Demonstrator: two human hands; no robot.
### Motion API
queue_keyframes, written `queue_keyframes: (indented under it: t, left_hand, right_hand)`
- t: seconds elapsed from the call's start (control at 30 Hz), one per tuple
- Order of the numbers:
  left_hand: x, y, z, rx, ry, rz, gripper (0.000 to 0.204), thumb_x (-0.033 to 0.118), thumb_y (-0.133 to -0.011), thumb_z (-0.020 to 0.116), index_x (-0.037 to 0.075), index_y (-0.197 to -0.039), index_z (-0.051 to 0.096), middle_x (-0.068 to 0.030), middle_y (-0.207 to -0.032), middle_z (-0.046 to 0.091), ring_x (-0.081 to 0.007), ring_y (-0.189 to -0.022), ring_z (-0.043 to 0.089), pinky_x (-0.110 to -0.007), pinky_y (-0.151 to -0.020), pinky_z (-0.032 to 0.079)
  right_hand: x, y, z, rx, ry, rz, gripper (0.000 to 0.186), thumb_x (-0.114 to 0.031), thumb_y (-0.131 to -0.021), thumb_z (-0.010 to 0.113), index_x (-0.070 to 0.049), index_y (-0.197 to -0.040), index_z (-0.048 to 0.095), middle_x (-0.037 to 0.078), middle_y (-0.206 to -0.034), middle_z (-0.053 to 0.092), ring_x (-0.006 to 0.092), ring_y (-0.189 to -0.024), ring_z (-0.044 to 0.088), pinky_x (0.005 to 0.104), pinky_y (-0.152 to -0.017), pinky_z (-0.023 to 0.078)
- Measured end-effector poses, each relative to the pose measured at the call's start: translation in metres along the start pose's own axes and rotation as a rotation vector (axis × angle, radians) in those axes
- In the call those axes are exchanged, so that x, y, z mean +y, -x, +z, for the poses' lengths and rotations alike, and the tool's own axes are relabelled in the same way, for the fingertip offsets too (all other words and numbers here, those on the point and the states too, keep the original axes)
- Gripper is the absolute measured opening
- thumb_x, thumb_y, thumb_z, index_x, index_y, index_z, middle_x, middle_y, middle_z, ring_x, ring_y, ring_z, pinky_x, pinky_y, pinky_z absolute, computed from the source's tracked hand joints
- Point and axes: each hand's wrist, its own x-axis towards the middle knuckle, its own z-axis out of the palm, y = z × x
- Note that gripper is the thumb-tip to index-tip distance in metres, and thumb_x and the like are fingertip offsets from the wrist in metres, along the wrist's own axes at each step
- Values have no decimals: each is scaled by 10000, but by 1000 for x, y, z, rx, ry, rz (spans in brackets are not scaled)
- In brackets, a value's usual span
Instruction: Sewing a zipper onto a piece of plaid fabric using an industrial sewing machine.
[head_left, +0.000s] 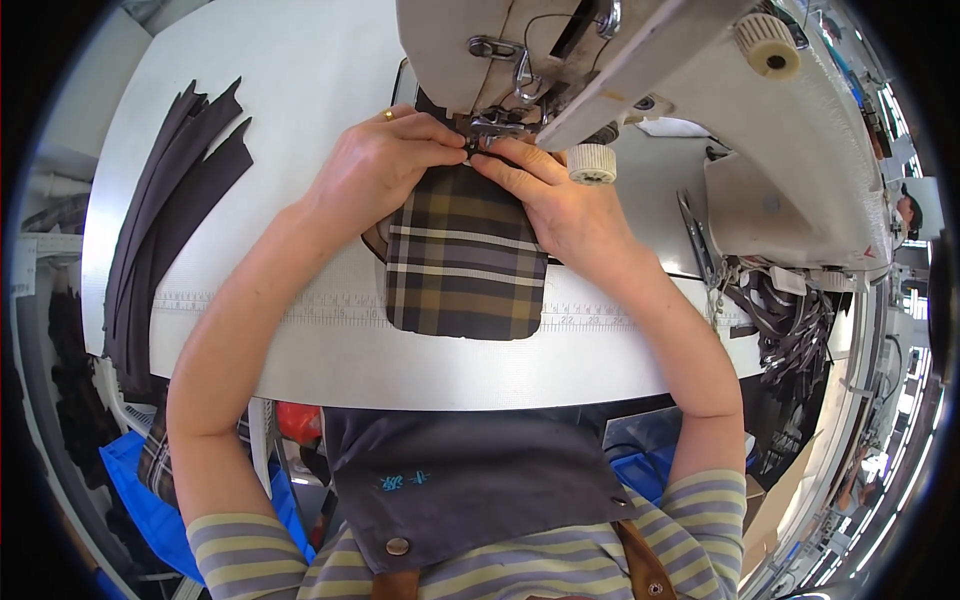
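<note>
A plaid fabric piece point(465, 262) in brown, black and white, with rounded lower corners, lies under both hands on the sewing table. At its top edge my left hand point(375, 160) pinches the cloth between thumb and forefinger, a ring on one finger. My right hand point(565, 205) holds the same edge from the other side, thumb and fingertips pressed together on it. Both sets of fingertips meet just in front of the presser foot point(500, 128) of the sewing machine point(640, 75). The machine head and fingers partly hide the edge under the foot.
Long dark fabric strips point(180, 200) lie at the table's left. Scissors point(697, 235) rest right of my right hand, near a bundle of dark ribbons point(795, 325). A printed ruler scale point(335, 310) crosses the table point(300, 365). A blue bin point(130, 480) stands below, left.
</note>
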Motion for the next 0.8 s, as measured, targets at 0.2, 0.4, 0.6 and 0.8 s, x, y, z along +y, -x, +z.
queue_keyframes:
  t: [0.2,0.4,0.6,0.8]
  left_hand:
    - [-1,-1,1,14,4,-13,228,-55,-718,614,50,-883,732,-52,-940,700,-258,-851,642,-346,-750,548]
    - [-1,-1,1,5,-12,-13,237,-61,-715,611,48,-888,731,-53,-944,701,-257,-854,643,-346,-753,549]
    - [-1,-3,1,0,-16,-33,237,-60,-718,606,51,-885,732,-56,-938,703,-260,-862,648,-347,-758,548]
    - [-3,-2,0,-17,-35,-23,247,-66,-718,598,54,-884,736,-57,-946,705,-263,-868,648,-348,-768,547]
  right_hand:
    - [0,0,-1,-19,25,16,497,14,-715,640,-149,-1184,674,54,-1017,673,258,-940,562,351,-829,450]
    - [-1,-2,1,11,25,4,474,8,-734,625,-148,-1179,672,57,-1034,670,262,-970,569,368,-841,446]
    - [1,-2,1,-3,13,25,453,8,-740,624,-140,-1165,676,52,-1005,674,265,-975,573,359,-834,453]
    - [0,-4,3,20,-7,2,436,-3,-728,643,-125,-1145,681,48,-995,674,264,-987,572,366,-865,458]
